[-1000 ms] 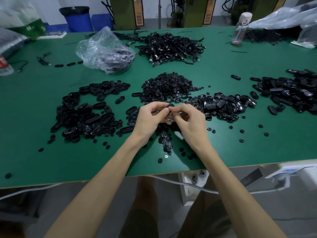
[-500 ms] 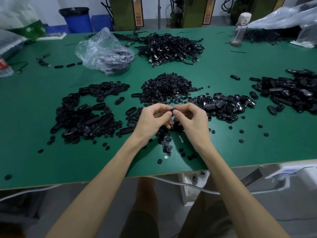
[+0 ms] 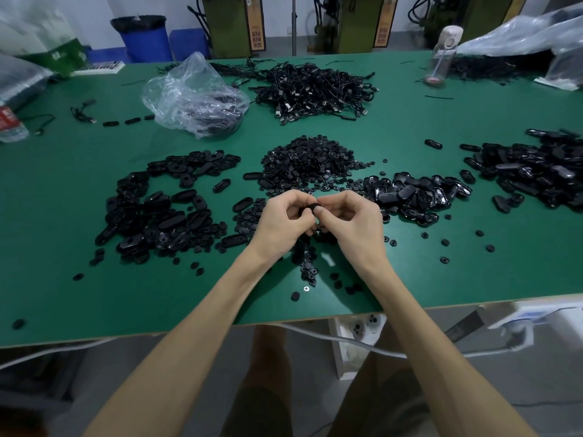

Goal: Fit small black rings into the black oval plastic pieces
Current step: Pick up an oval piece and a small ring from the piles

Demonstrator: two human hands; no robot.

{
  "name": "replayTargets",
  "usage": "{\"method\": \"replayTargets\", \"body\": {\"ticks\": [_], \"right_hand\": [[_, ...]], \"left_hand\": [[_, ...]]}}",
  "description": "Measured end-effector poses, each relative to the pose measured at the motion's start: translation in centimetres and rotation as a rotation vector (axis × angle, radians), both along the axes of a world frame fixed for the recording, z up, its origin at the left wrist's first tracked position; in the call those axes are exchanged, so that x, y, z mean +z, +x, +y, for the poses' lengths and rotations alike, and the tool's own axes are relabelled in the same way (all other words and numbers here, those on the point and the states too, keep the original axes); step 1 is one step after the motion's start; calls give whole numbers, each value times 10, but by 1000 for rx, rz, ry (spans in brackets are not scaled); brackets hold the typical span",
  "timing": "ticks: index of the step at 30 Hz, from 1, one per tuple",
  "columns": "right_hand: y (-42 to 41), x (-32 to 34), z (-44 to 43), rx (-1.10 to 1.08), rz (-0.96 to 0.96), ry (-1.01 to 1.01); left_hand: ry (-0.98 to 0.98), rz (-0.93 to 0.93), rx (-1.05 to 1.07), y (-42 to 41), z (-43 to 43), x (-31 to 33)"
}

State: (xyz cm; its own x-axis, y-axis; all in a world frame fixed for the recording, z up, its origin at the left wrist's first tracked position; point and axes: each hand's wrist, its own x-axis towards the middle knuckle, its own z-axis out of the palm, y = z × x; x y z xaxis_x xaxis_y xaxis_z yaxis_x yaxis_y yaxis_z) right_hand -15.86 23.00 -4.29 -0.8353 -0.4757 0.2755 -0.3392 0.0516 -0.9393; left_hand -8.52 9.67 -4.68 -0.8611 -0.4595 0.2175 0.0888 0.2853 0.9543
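Black oval piece [image 3: 307, 209] is pinched between the curled fingertips of the left grip [image 3: 284, 222] and right grip [image 3: 353, 222], wrists angled inward over the desk [image 3: 94, 294] (fingers hide most of it).

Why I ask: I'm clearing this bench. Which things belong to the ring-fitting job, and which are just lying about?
Job: left hand and right hand, both pinching a black piece; heap of small rings; pile of oval pieces.
Lying about: heap of black cables; clear plastic bag; water bottle; blue bin.
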Motion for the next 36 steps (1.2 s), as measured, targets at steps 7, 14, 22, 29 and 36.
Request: {"method": "replayTargets", "body": {"ticks": [7,14,22,29,36], "right_hand": [[-2,-1,3,-4,-40,-79],[-2,-1,1,9,16,-55],[-8,-3,3,-336,-139,-300],[-21,-5,5,-401,-341,-418],[-18,-7,5,-428,-329,-406]], "left_hand": [[41,50,-33,4,-2,4],[51,55,-8,3,-1,3],[-318,143,155,3,4,10],[-547,-226,373,20,-49,20],[-822,-682,583,47,-128,21]]}}
